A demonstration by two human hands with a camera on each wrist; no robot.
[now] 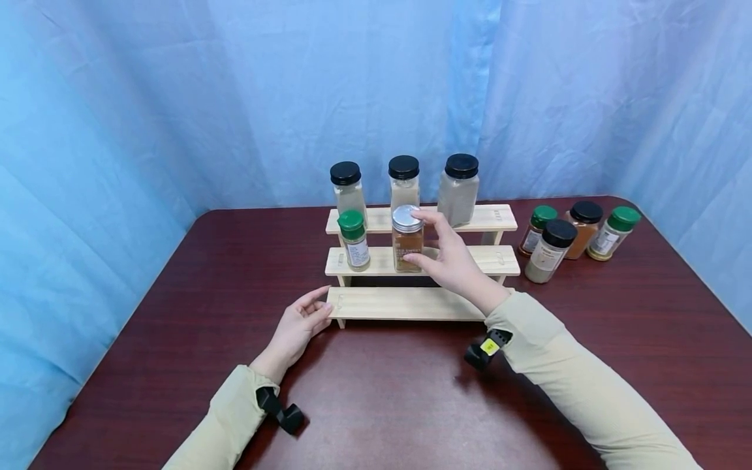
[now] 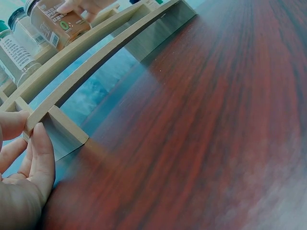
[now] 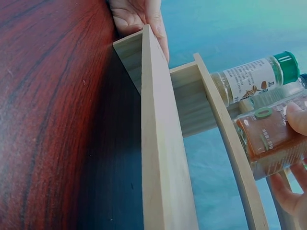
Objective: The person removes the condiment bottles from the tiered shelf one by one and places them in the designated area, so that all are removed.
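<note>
A three-tier wooden spice rack (image 1: 382, 303) stands on the dark table. At its lowest step's left end, my left hand (image 1: 298, 329) pinches the board, thumb above and fingertips below in the left wrist view. My right hand (image 1: 454, 258) grips a square spice jar (image 1: 405, 243) with a silver lid and orange-brown powder, standing at the middle tier. Left of it on that tier is a green-capped spice jar (image 1: 355, 241). Three black-lidded jars line the top tier: left (image 1: 348, 189), middle (image 1: 404, 186) and right (image 1: 458, 192).
Right of the rack stand several jars: a black-lidded pale one (image 1: 546, 258), a black-lidded orange one (image 1: 584, 232), and two green-capped ones (image 1: 612, 235) (image 1: 533, 232). Blue curtains (image 1: 352, 85) hang behind and beside the dark wooden table (image 1: 247, 261).
</note>
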